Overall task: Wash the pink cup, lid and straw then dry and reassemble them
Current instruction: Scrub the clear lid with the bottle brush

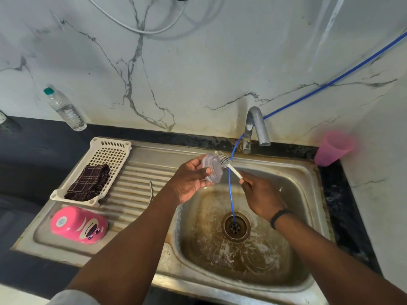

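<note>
My left hand (191, 181) holds the clear round lid (213, 167) upright over the back left corner of the sink basin (304, 172). My right hand (262, 198) pinches the white handle of a small bristle brush (228, 164), and its bristles press against the lid's top edge. The pink cup (80, 224) with a cartoon face lies upside down on the front of the steel drainboard (136, 172). A thin curved metal straw (151, 191) lies on the drainboard ridges, just left of my left forearm.
A white plastic basket (114, 148) holding a dark checked cloth (89, 182) sits on the drainboard's left. The tap (256, 126) stands behind the basin, and a blue tube (230, 194) runs into the drain. A pink tumbler (333, 148) stands at right, a water bottle (65, 108) at back left.
</note>
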